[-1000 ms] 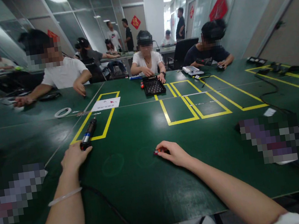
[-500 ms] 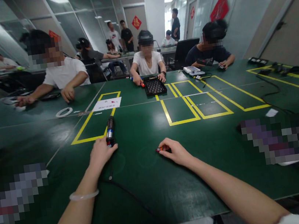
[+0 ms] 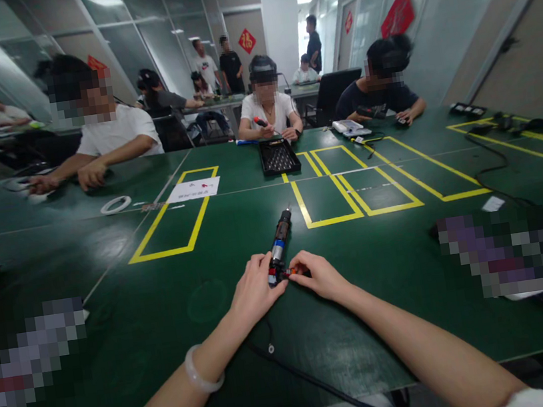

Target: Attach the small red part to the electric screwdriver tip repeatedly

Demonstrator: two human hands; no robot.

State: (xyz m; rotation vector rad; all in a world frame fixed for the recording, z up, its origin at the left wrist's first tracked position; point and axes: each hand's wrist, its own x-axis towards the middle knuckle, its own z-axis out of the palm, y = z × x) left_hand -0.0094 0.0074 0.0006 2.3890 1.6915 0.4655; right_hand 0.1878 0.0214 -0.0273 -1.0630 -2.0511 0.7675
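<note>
Yellow tape (image 3: 334, 221) beyond, left hand (image 3: 255, 286) snug round an electric screwdriver (image 3: 278, 248), right hand (image 3: 319, 276) tight on some half-hidden red-orange piece (image 3: 290, 271)

A white ring (image 3: 128, 201) lies near a printed white sheet (image 3: 195, 188).

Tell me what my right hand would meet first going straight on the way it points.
Probably the rear end of the tool in your left hand; whether the piece in your right hand already touches it is unclear.
</note>
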